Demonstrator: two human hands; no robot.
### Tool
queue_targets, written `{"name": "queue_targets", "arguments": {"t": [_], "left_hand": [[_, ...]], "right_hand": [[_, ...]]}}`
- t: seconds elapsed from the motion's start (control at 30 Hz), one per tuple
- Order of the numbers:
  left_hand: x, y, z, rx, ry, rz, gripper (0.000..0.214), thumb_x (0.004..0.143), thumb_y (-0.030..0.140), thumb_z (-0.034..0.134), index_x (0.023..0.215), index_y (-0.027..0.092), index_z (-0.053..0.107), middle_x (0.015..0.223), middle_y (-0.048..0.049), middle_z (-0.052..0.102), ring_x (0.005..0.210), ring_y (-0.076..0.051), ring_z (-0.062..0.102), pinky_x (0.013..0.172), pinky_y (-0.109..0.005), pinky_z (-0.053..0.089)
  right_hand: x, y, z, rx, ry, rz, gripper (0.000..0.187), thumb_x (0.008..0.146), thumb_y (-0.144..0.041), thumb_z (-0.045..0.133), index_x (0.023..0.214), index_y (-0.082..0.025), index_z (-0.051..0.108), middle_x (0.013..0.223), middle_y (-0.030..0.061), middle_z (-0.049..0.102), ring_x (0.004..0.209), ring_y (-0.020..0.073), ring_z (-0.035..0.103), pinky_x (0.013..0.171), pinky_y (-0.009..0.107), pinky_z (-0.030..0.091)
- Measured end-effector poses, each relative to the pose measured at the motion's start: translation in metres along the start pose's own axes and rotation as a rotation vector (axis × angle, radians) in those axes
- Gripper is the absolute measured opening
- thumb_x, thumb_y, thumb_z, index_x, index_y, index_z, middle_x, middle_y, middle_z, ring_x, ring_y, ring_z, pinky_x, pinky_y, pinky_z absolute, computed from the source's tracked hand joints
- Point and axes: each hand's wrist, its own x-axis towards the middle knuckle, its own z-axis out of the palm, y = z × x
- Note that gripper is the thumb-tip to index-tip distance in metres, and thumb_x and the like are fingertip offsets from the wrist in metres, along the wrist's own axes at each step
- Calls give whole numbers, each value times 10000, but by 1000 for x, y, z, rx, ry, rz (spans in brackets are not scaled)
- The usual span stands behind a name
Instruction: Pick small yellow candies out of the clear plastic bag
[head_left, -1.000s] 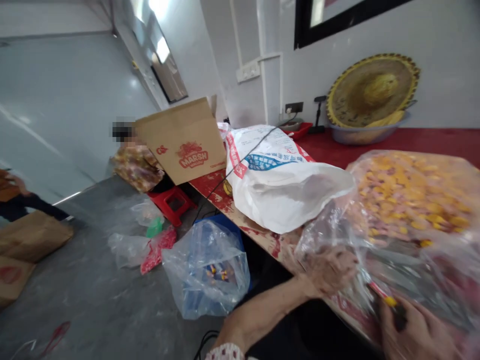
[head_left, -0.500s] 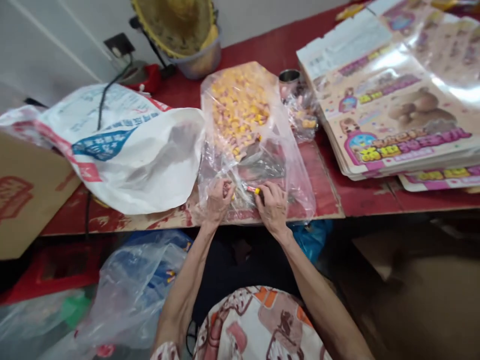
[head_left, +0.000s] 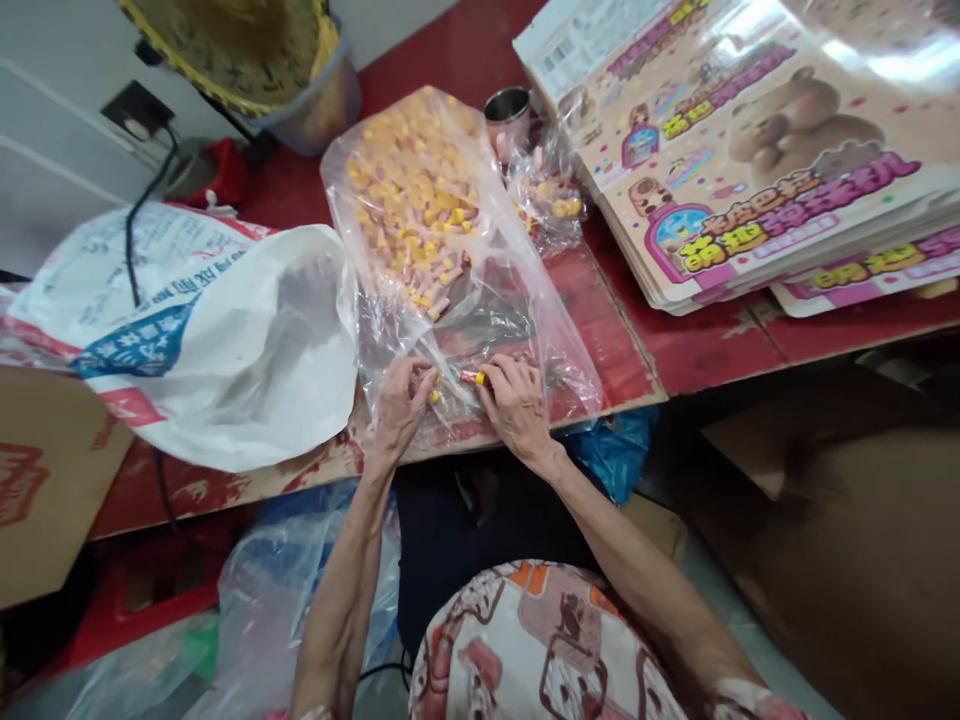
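Observation:
A clear plastic bag (head_left: 480,300) lies on the red table (head_left: 645,350), its far end full of small yellow and pink pieces (head_left: 412,215). My left hand (head_left: 399,400) is closed near the bag's near end, pinching a small yellow piece. My right hand (head_left: 514,400) is closed on a small red and yellow stick (head_left: 472,377) that points toward the left hand. Both hands rest at the table's front edge, close together.
A white woven sack (head_left: 225,340) lies left of the bag. Stacked printed cards (head_left: 750,150) fill the right side. A metal cup (head_left: 508,108) and a small bag of pieces (head_left: 551,195) stand behind. A cardboard box (head_left: 45,480) and plastic bags (head_left: 270,600) sit lower left.
The view swung from the room at left down onto the table and drifted right. Both hands stayed at the bag's near end, the right keeping the red and yellow stick.

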Motion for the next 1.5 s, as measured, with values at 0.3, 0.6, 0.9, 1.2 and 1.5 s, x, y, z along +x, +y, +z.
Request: {"name": "queue_targets", "arguments": {"t": [0.3, 0.6, 0.9, 1.2, 1.5], "left_hand": [[-12, 1, 3, -50, 90, -33, 79, 1018, 212, 645, 1096, 213, 655, 1010, -39, 699, 863, -167, 675, 768, -271, 569], [-25, 10, 3, -12, 261, -97, 30, 1045, 237, 660, 1062, 217, 649, 1068, -63, 685, 952, -201, 681, 867, -327, 594], [-15, -3, 5, -416, 40, -455, 138, 1064, 317, 621, 975, 212, 622, 846, -4, 732, 625, -144, 688, 615, -256, 581], [-16, 15, 15, -126, 155, -115, 76, 1004, 179, 689, 1064, 213, 656, 1068, -52, 671, 943, -185, 689, 853, -303, 597], [-4, 9, 6, -108, 110, -115, 108, 990, 131, 672, 1039, 213, 622, 1012, -25, 642, 852, -164, 631, 851, -296, 566]], "right_hand": [[-4, 6, 1, 40, -23, 6, 235, 1129, -235, 480, 1233, -180, 684, 1255, 122, 698, 1137, 269, 620, 986, 392, 407], [-6, 10, 5, 68, 13, -7, 236, 1109, -249, 487, 1216, -200, 692, 1249, 122, 697, 1178, 275, 621, 971, 392, 415], [-5, 12, 3, 99, -3, 0, 232, 1088, -250, 497, 1197, -200, 696, 1246, 120, 691, 1156, 273, 620, 966, 398, 414], [-5, 12, 2, 54, -21, -10, 240, 1101, -267, 500, 1218, -205, 700, 1249, 118, 699, 1168, 272, 612, 963, 388, 424], [-5, 12, -1, 48, -77, 19, 251, 1117, -315, 512, 1209, -215, 722, 1248, 111, 694, 1118, 266, 608, 965, 398, 398]]}}
